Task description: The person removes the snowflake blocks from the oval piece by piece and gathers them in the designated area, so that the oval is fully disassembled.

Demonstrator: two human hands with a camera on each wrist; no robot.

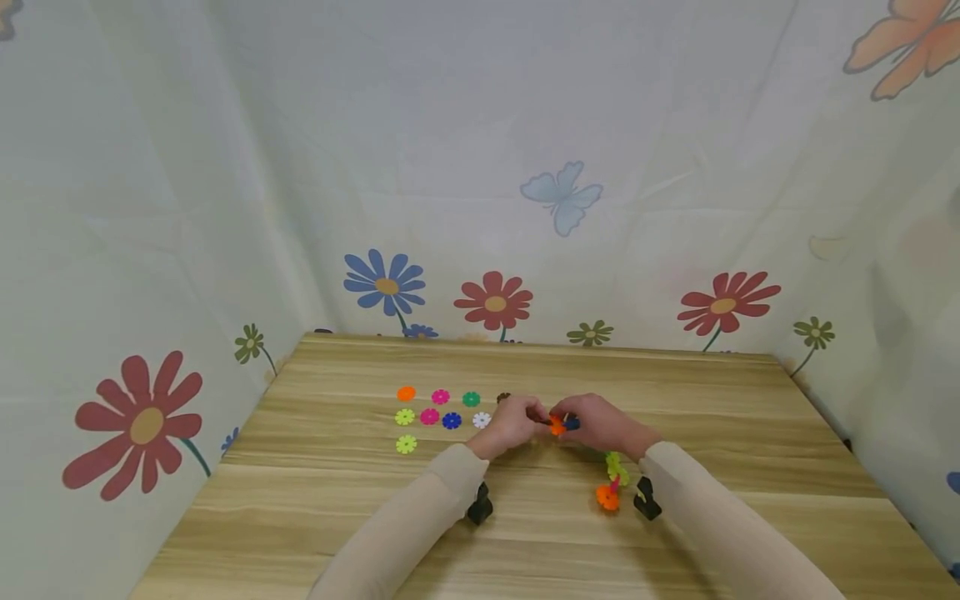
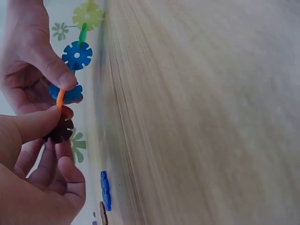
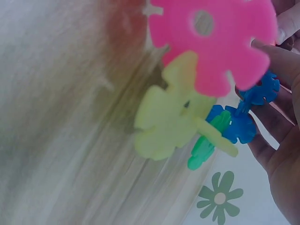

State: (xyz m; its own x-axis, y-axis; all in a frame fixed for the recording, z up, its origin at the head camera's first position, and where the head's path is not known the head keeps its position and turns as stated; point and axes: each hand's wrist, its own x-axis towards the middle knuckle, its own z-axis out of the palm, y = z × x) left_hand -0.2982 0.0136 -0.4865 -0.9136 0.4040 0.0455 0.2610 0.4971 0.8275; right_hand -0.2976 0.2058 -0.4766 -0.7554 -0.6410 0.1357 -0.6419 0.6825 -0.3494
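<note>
My left hand [image 1: 531, 417] and right hand [image 1: 567, 422] meet over the middle of the wooden table [image 1: 675, 392]. The left thumb and fingers pinch a dark brown snowflake disc [image 2: 61, 131] against an orange disc [image 2: 60, 98] seen edge-on. The right hand grips a chain of joined discs [image 1: 611, 479] by its blue discs [image 2: 71, 93]. Behind these sit another blue disc [image 2: 77, 55], a green one [image 2: 83, 33] and a yellow-green one [image 2: 87, 14]. The right wrist view shows a pink disc [image 3: 215, 37], yellow-green discs [image 3: 168, 122] and a green disc [image 3: 206, 147] of that chain.
Several loose discs lie left of the hands: orange [image 1: 406, 393], pink [image 1: 440, 397], green [image 1: 470, 399], yellow-green [image 1: 404, 417], blue [image 1: 451, 421], white [image 1: 481, 420]. Flower-print cloth [image 1: 480, 208] walls the table on three sides.
</note>
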